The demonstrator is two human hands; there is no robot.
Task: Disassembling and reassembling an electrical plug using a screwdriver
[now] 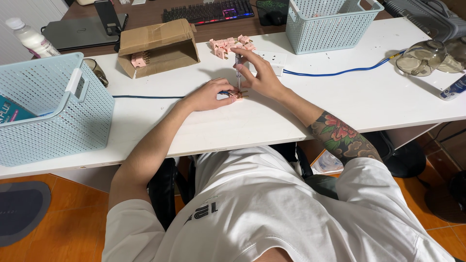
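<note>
My left hand [209,94] rests on the white table [340,97] and pins down a small pink part with metal pins [238,95]. My right hand [259,73] holds a thin screwdriver [238,73] upright, its tip on that pink part. A pile of several similar pink parts [228,45] lies just beyond my hands. An open cardboard box [158,46] on its side holds another pink part [139,59].
A light blue basket [53,111] stands at the left table edge, another blue basket [327,24] at the back right. A blue cable [340,73] runs from a white power strip [272,60]. Glass vessels [427,57], a bottle [31,39], a laptop and a keyboard lie around.
</note>
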